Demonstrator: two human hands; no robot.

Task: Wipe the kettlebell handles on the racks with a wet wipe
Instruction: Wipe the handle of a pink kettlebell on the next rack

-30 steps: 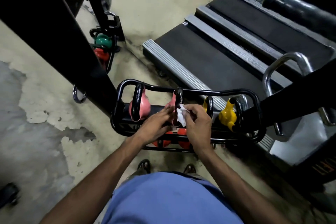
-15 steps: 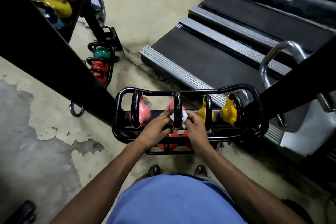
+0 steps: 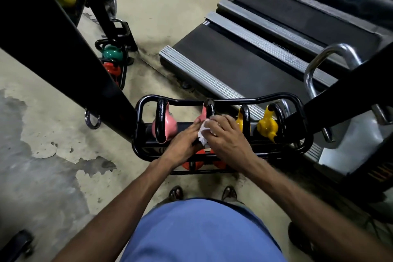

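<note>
Together, right hand (image 3: 228, 136) clutches one wet wipe (image 3: 203, 133), left hand (image 3: 182, 141) rests on one of two pink kettlebells (image 3: 201, 118)

The left forearm (image 3: 119, 202) rises from the lower left of the frame and the right forearm (image 3: 297, 193) from the lower right. They converge so that both wrists sit just below the middle of the frame. The left hand (image 3: 184, 141) lies palm down, its fingers fairly straight and pointing to the upper right, close against the right hand. The right hand (image 3: 225, 134) is also palm down with its knuckles raised. Its fingers are bent over a crumpled white wet wipe (image 3: 203, 134), which shows between the two hands.
</note>
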